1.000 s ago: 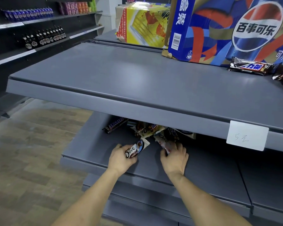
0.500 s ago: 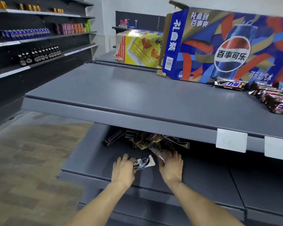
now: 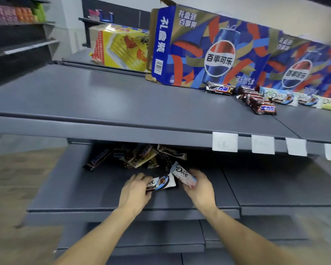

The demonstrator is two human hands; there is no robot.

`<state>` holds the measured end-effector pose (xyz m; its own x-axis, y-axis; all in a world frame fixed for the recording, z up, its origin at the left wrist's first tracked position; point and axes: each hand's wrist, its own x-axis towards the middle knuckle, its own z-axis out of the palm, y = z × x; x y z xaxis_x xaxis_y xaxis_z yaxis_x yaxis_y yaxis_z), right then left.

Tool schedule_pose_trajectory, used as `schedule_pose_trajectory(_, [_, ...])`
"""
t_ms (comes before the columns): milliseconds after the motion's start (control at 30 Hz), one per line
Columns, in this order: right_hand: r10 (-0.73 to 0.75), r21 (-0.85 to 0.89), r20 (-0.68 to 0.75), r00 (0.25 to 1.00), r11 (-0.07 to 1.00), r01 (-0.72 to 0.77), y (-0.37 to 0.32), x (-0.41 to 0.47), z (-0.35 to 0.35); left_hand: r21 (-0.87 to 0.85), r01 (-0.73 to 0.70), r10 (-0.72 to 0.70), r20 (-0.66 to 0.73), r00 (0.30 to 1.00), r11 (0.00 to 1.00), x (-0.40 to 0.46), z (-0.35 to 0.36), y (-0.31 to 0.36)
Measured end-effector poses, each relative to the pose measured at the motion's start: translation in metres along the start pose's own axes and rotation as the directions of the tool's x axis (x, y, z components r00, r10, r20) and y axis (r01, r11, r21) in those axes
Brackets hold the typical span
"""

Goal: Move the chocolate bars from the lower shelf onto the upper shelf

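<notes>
Several chocolate bars (image 3: 264, 104) are already laid on the upper shelf (image 3: 122, 104), a pile (image 3: 141, 155) is left on the lower shelf (image 3: 84, 188), and one Dove bar is gripped in each of the left hand (image 3: 136, 192) and right hand (image 3: 199, 186).

We see both shelves, upper (image 3: 122, 104) and lower (image 3: 103, 188), in flat slate grey. The left bar (image 3: 161, 183) is white with a dark brown band and blue swirl; the right bar (image 3: 182, 174) is white fading to pink, with dark lettering. The far pile (image 3: 141, 156) mixes brown and cream wrappers. On the upper shelf, the right-hand row (image 3: 260, 101) runs dark brown with blue-and-red logos, then white and pale yellow. The cartons (image 3: 214, 50) are blue with red, gold and light-blue ribbons; the far box (image 3: 120, 46) is yellow with red. The tags (image 3: 225, 141) are white, and the floor (image 3: 11, 207) is brown wood grain.
</notes>
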<state>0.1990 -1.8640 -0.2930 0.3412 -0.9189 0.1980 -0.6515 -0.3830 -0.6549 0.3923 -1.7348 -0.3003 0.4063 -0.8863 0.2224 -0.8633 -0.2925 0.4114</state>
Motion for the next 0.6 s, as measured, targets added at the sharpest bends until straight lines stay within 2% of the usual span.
schedule_pose_trajectory(167, [-0.015, -0.068, -0.006, 1.0, 0.998, 0.015, 0.014, -0.01, -0.043, 0.053, -0.089, 0.088, 0.038, 0.995, 0.995, 0.001, 0.001, 0.026])
schedule_pose_trajectory(300, [-0.197, -0.27, 0.005, 0.98, 0.944, 0.191, 0.033, -0.018, -0.077, 0.076, -0.201, 0.201, 0.006, 0.98, 0.977, -0.002, -0.006, 0.056])
schedule_pose_trajectory(400, [-0.268, -0.389, 0.026, 0.963, 0.885, 0.257, 0.05, -0.029, -0.104, 0.139, -0.248, 0.249, 0.012, 0.969, 0.959, -0.01, -0.009, 0.083])
schedule_pose_trajectory(533, [-0.285, -0.389, 0.032, 0.958, 0.879, 0.275, 0.075, -0.052, -0.148, 0.146, -0.311, 0.313, 0.01, 0.95, 0.939, -0.028, -0.012, 0.139])
schedule_pose_trajectory(600, [-0.342, -0.422, 0.031, 0.939, 0.847, 0.323, 0.087, -0.061, -0.18, 0.165, -0.336, 0.341, -0.004, 0.94, 0.927, -0.039, -0.016, 0.173])
